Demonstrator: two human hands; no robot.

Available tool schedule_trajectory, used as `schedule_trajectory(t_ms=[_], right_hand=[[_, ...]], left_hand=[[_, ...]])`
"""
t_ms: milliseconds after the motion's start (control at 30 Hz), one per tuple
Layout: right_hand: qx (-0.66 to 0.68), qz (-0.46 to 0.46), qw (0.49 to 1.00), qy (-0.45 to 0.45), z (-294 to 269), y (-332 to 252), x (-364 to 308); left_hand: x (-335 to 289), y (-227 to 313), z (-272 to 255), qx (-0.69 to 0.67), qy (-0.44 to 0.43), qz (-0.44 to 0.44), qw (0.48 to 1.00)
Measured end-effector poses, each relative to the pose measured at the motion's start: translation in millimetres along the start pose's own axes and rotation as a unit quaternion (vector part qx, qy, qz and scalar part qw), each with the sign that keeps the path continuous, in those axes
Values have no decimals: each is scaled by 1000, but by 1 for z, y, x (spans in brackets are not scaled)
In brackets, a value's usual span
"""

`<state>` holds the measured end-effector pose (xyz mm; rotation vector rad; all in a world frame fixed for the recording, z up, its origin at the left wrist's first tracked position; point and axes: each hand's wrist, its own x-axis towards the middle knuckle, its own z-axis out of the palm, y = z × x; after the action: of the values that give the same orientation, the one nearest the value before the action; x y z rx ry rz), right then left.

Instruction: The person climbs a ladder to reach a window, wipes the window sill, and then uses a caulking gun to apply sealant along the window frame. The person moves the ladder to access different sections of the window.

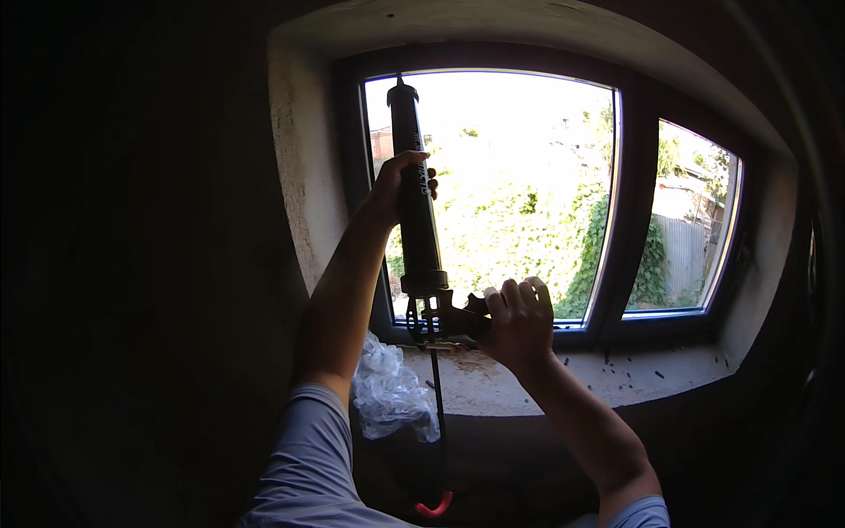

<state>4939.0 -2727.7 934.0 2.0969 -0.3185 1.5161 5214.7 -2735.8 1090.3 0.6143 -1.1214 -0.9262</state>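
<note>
A long black caulking gun [422, 242] is held upright before the window, its nozzle tip near the top left corner of the frame. My left hand [400, 189] wraps round the middle of its barrel. Lower down, my right hand [519, 321] is closed round the handle, which points to the right. From the gun's rear a thin plunger rod hangs down and ends in a red hook [434, 506]. The dark window frame [352, 132] lies behind the barrel; whether the nozzle touches it I cannot tell.
Crumpled clear plastic [387, 392] hangs over the left end of the windowsill [493, 392]. Small dark bits are scattered along the sill to the right. A narrower window pane [682, 220] stands at the right. The surrounding wall [158, 264] is in deep shadow.
</note>
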Motion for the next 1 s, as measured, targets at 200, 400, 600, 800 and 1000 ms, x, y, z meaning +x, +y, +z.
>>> schedule_trajectory(t_ms=[200,400,600,800,1000], right_hand=[[-40,5,999,-17,-14,18,-12],[-51,17,998,-23,-38,38,-27],[-94,20,995,-40,-62,64,-42],[-104,9,995,-10,-86,91,-53],[-134,-7,991,-20,-108,117,-65]], left_hand=[[8,-14,28,-9,-13,-8,1000],[22,-35,61,-8,-21,-31,999],[40,-58,95,-11,-35,-38,999],[56,-80,130,-19,-39,-50,998],[70,-98,162,-36,-71,-63,995]])
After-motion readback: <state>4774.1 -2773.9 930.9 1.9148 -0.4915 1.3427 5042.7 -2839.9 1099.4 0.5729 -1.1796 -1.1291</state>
